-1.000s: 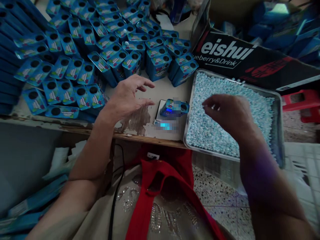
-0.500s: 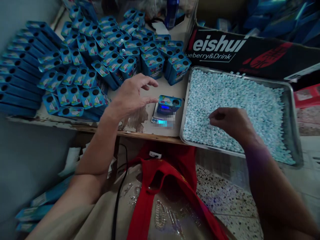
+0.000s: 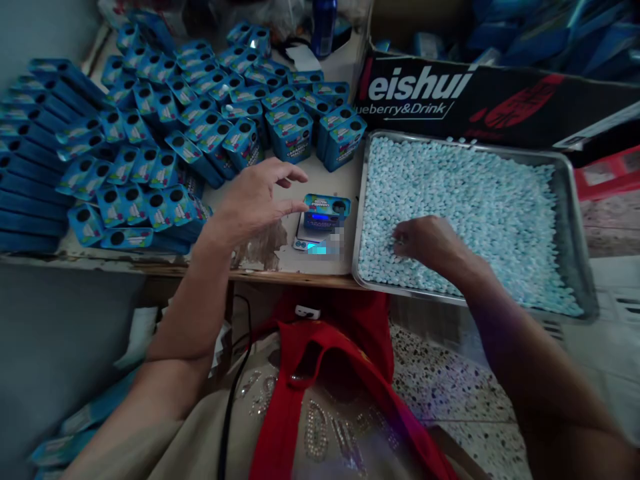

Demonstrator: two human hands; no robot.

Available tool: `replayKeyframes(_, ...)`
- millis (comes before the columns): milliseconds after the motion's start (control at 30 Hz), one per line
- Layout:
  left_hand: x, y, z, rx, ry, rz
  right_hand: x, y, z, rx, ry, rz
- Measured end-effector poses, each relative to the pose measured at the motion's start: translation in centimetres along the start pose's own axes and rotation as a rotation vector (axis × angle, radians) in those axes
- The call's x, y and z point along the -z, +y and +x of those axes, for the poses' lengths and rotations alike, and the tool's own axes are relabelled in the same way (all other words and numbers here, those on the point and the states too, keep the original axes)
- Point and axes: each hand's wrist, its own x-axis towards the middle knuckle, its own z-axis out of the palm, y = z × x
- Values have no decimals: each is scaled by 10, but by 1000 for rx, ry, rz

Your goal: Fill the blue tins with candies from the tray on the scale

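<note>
A small blue tin (image 3: 326,211) stands on a little scale (image 3: 313,239) near the table's front edge. My left hand (image 3: 255,198) hovers just left of the tin with its fingers spread and nothing in them; a fingertip is close to the tin's side. My right hand (image 3: 430,245) rests in the pale blue candies (image 3: 465,193) that fill a metal tray (image 3: 570,220), at the tray's near left part. Its fingers are curled down into the candies, and what they hold is hidden.
Several open blue tins (image 3: 200,127) crowd the table (image 3: 320,180) at left and back, with flat blue stacks (image 3: 30,173) at the far left. A black printed cardboard box (image 3: 480,107) stands behind the tray. A dark bottle (image 3: 323,23) is at the back.
My right hand has dropped from above the tray's left edge down into the candies. My left hand has stayed beside the tin on the scale.
</note>
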Motion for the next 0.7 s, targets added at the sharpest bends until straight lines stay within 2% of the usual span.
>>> replayKeyframes(233, 2, -11, 8, -15, 30, -33, 6, 15, 2, -36, 218, 548)
replayKeyframes(300, 2, -13, 8, -7, 37, -41, 14, 10, 3, 14, 282, 683)
replayKeyframes(400, 0, -14, 7, 0, 23, -51, 32, -12, 6, 174, 346, 839)
replayKeyframes(467, 0, -14, 5, -6, -2, -63, 45, -31, 8, 279, 373, 850)
replayKeyframes(567, 2, -15, 2, -11, -21, -55, 58, -57, 12, 372, 433, 740)
replayKeyframes(700, 6, -18, 0, 29, 4, -20, 64, -71, 17, 423, 456, 585)
